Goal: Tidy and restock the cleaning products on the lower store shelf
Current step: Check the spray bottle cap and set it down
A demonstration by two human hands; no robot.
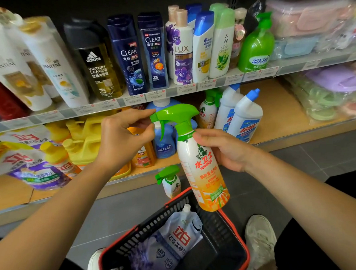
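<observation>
Shelving fills the view ahead of me: an upper shelf (133, 99) packed with shampoo and soap bottles, and below it the lower shelf (278, 111) of cleaning goods. On that lower shelf, pouches (25, 163) lie heaped at the left and yellow jugs (85, 137) stand beside them. Two white cleaners (244, 118) with blue caps stand toward the right, with bare wood past them.

On the floor by my feet sits a black basket (247, 255) with a red rim, and a refill pouch (177, 239) lies inside it. A small sprayer (171, 182) with a green head stands at the basket's far rim; I cannot tell whether it is in the basket or on the floor.

I hold a spray bottle (202, 171), white and orange with a green trigger head, in the air in front of the lower shelf and above the basket. It is tilted so its base leans right. My right hand (224, 150) grips it at the shoulder, fingers curled behind and thumb at the front. My left hand (120, 139) pinches the nozzle (154, 118) between thumb and forefinger.
</observation>
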